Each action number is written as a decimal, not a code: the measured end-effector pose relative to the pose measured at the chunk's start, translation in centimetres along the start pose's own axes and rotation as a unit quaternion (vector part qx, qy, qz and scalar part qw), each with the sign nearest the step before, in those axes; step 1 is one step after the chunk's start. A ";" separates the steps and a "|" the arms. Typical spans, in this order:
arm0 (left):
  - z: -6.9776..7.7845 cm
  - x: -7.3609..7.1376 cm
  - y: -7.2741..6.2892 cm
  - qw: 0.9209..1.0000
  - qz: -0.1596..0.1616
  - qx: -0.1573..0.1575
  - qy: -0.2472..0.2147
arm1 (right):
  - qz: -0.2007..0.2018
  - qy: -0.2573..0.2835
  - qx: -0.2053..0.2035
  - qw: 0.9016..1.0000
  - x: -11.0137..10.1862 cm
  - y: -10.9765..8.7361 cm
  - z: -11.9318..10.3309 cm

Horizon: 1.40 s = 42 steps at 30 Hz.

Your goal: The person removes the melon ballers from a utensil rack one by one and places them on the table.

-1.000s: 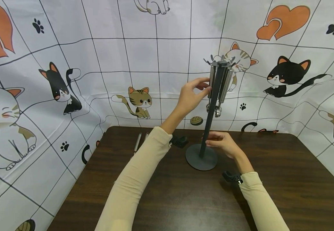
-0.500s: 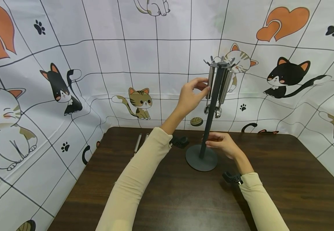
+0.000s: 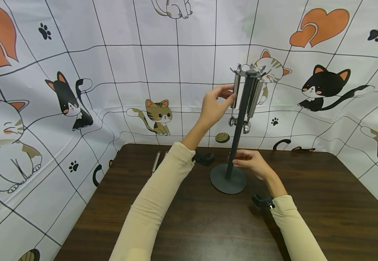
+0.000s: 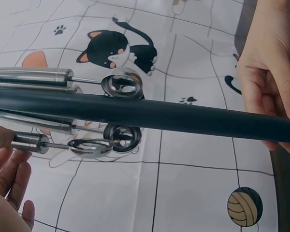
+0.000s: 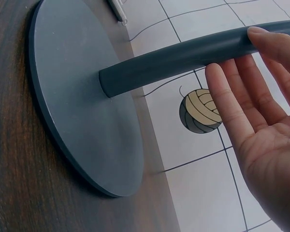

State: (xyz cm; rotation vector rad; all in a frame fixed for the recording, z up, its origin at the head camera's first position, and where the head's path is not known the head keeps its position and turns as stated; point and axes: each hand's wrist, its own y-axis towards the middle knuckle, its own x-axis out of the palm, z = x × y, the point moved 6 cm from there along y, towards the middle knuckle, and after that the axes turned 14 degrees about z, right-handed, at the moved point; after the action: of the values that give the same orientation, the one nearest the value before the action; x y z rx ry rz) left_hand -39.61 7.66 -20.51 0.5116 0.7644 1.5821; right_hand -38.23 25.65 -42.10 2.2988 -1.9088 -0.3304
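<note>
My left hand point(image 3: 216, 105) pinches the handle of a small steel scoop point(image 4: 91, 147) near the top of a dark grey utensil stand point(image 3: 228, 185). The left wrist view shows this scoop's round, hollow-looking head beyond my fingers; the scoop hangs upright from the stand's hooked top point(image 3: 249, 72). Several similar steel utensils point(image 3: 255, 96) hang around the pole. Lower down, my right hand point(image 3: 252, 163) holds the pole point(image 5: 179, 57) just above its round base, thumb on one side and fingers on the other.
Two slim metal handles point(image 3: 156, 161) lie on the brown wooden table point(image 3: 208, 224) to the left, partly hidden by my left sleeve. Behind the table hangs a white sheet point(image 3: 195, 61) with cat drawings and grid lines.
My left hand has shifted slightly left, and the scoop it pinches has moved left with it. My right hand and the stand stay in place.
</note>
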 end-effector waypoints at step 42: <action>-7.8 -5.3 -5.7 0.993 -0.019 -0.102 0.053 | -0.001 0.001 0.007 1.000 0.0 0.1 -0.1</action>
State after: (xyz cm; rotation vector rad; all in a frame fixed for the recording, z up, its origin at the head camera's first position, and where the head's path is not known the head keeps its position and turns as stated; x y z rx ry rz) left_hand -40.37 1.27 -29.41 0.2658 0.6781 1.6401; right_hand -38.28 25.58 -41.97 2.3080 -1.9143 -0.3153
